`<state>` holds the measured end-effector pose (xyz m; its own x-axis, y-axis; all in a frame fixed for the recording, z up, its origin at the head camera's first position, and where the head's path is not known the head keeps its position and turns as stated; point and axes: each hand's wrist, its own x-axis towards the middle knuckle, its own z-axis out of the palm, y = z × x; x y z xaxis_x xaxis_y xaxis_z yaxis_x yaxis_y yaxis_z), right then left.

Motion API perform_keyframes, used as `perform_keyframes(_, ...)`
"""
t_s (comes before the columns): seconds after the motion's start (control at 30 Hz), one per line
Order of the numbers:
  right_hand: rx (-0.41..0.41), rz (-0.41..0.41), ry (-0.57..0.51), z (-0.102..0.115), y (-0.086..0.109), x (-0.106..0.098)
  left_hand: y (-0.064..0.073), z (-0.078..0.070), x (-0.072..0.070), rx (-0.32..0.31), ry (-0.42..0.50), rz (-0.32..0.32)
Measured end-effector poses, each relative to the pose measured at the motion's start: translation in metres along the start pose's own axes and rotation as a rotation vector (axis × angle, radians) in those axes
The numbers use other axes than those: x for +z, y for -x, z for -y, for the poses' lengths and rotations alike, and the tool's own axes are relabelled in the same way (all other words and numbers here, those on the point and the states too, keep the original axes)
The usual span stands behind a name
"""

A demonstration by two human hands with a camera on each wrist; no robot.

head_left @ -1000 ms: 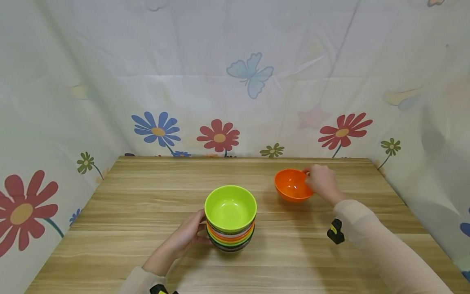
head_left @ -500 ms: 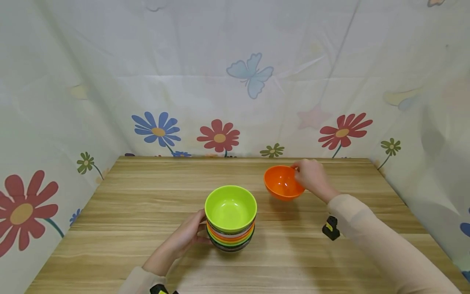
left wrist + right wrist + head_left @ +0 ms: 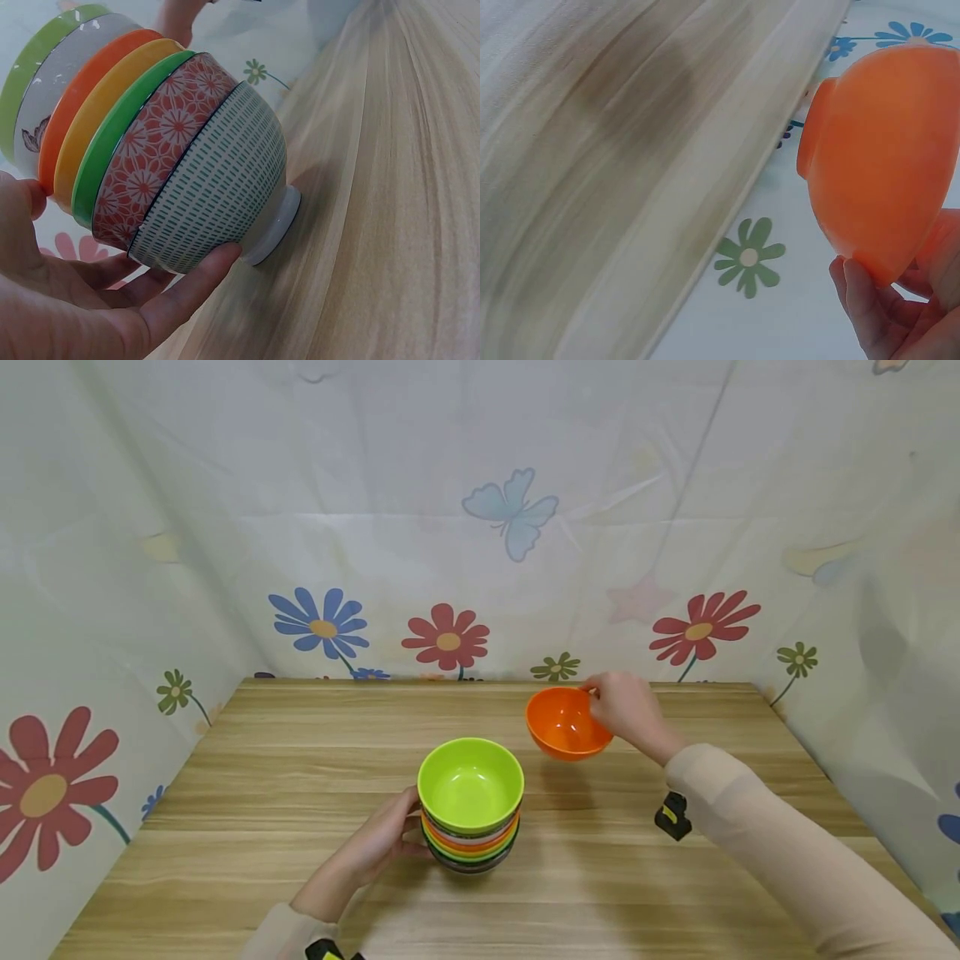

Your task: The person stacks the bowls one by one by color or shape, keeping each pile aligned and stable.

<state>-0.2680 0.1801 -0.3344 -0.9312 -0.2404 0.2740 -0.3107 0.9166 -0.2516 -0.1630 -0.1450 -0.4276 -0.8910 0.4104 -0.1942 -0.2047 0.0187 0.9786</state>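
Near the middle of the table, several nested bowls stand in a stack, topped by a lime green bowl. My left hand holds the stack's left side, thumb by the upper rims and fingers around the lower bowls. The left wrist view shows an orange bowl, a yellow one, a green one, a red flower-patterned bowl and, at the bottom, a white bowl with green dashes. To the right and farther back, my right hand pinches an orange bowl by its right rim, raised off the table and upright.
The wood-grain table reaches back to a white curtain printed with flowers and a butterfly. Curtain also hangs along the left and right sides. A black clip-like piece sits by the right sleeve.
My right hand has carried the orange bowl left and a little farther back, lifting it higher. The left hand and the stack have stayed where they were.
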Motion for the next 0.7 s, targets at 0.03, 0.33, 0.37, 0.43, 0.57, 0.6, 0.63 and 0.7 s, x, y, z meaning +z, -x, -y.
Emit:
perform_keyframes(0.03,-0.005,-0.002,0.000,0.002,0.000,-0.002,0.000,0.000,0.000,0.000,-0.001,0.000)
perform_keyframes(0.33,-0.030,0.000,-0.009,0.017,0.000,-0.014,0.000,-0.001,0.001,-0.001,0.009,0.005)
perform_keyframes(0.37,-0.034,-0.001,-0.005,0.019,0.000,-0.015,0.000,-0.001,0.001,-0.002,0.010,0.005)
perform_keyframes(0.43,-0.039,-0.002,-0.001,0.021,0.000,-0.016,0.000,-0.001,0.001,-0.003,0.011,0.005)
perform_keyframes(0.57,-0.055,-0.001,0.001,0.025,0.000,-0.020,0.000,-0.001,0.001,-0.004,0.010,0.004)
perform_keyframes(0.6,-0.061,-0.002,0.001,0.027,0.001,-0.021,0.000,-0.001,0.001,-0.005,0.010,0.004)
perform_keyframes(0.63,-0.065,-0.003,-0.001,0.028,0.001,-0.023,0.000,-0.001,0.001,-0.005,0.011,0.003)
perform_keyframes(0.7,-0.074,-0.007,0.000,0.031,0.002,-0.025,0.000,0.000,0.001,-0.004,0.009,0.002)
